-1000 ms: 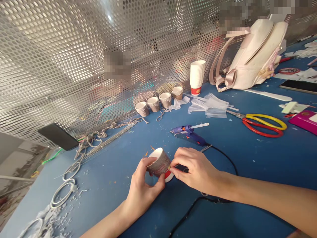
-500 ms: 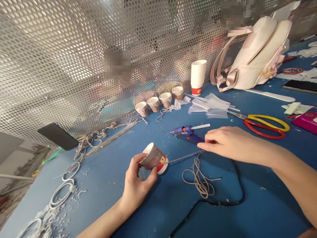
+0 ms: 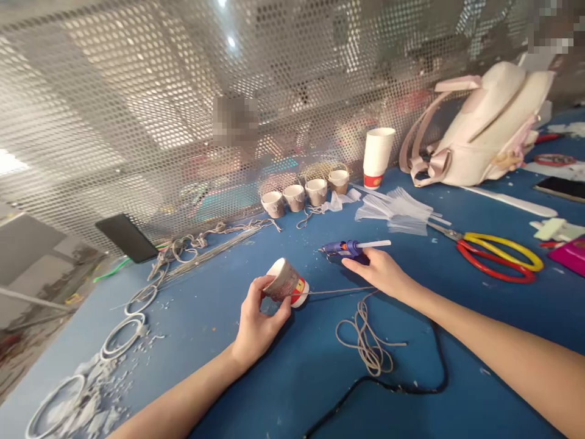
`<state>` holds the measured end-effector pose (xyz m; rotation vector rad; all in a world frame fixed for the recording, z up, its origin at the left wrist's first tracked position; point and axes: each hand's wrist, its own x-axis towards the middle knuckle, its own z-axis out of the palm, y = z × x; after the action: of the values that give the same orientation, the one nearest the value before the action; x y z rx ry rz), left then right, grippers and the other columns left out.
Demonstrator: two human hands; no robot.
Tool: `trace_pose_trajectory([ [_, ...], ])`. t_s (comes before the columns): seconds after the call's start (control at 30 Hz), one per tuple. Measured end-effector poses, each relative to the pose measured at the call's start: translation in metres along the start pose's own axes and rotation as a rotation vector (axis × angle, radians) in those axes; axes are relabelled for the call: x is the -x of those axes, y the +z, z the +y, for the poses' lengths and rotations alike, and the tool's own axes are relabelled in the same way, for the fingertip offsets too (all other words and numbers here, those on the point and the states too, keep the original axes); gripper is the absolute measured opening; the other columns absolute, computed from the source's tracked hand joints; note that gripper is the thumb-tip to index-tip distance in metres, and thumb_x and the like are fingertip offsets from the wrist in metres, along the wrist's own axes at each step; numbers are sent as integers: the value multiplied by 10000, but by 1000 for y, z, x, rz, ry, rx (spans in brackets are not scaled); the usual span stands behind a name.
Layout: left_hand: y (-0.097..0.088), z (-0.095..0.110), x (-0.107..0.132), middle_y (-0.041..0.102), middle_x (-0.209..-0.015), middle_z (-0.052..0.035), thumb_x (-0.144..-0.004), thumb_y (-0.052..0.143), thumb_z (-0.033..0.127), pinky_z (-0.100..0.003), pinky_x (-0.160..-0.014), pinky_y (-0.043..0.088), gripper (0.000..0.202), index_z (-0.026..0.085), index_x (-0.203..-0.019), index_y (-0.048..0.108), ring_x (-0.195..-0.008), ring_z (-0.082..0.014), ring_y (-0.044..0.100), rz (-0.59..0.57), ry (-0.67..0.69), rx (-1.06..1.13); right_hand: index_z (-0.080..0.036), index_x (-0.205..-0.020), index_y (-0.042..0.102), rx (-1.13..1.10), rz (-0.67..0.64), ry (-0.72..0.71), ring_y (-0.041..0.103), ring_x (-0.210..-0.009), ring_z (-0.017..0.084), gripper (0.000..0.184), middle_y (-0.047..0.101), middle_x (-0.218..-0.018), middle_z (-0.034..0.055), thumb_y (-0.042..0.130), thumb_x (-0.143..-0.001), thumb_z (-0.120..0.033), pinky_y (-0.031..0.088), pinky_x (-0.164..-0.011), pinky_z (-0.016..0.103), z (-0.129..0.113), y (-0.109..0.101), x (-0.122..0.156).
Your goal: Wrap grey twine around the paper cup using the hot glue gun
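My left hand (image 3: 261,320) is closed round a small paper cup (image 3: 284,281), tipped on its side with its white mouth facing up and left. Grey cord is wound round the cup's upper part; its red and white base shows bare. From the cup, a strand of cord (image 3: 336,291) runs right and passes under my right wrist. My right hand (image 3: 381,274) has its fingers round the handle of a blue hot glue gun (image 3: 340,248), which lies on the table with a white glue stick (image 3: 377,243) out of its back. Below is a loose cord bundle (image 3: 368,341).
Several cord-wrapped cups (image 3: 295,198) line the mesh screen, beside a paper cup stack (image 3: 378,155) and a backpack (image 3: 489,131). Glue sticks or clear strips (image 3: 397,210) and scissors (image 3: 500,256) lie right. A black cable (image 3: 388,385) crosses the front; a phone (image 3: 128,238) leans left.
My right hand has moved left from beside the glue gun's handle end onto its handle. My left hand still holds the cup. The whole view has shifted slightly.
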<state>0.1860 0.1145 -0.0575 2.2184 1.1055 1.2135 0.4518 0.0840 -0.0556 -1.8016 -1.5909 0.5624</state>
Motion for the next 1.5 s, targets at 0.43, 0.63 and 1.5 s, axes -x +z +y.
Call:
trace_pose_trajectory([
  [0.43,4,7,-1,572,-799,5,-761,579,223,-279,-647,523,256,199,-1009,518,-641,-125,547,26,17,-97,-186,-942,659,-65,-157,-99,650,-860,262,286,710,-878,62,570,-776,-400,482,-803,374,-6,-12,-26],
  [0.63,6,9,-2,593,-787,9,-729,588,215,-281,-645,524,257,208,-981,536,-642,-129,548,67,-27,-105,-176,-775,654,-185,-173,-114,653,-775,248,327,710,-790,70,478,-809,-450,503,-741,371,-4,-3,-30],
  [1.5,23,7,-28,607,-816,15,-742,624,297,-300,-696,523,322,203,-1021,497,-706,-144,577,42,-339,193,-221,-763,592,-226,-234,-258,632,-602,167,151,673,-703,18,460,-804,-281,526,-575,250,-12,2,13],
])
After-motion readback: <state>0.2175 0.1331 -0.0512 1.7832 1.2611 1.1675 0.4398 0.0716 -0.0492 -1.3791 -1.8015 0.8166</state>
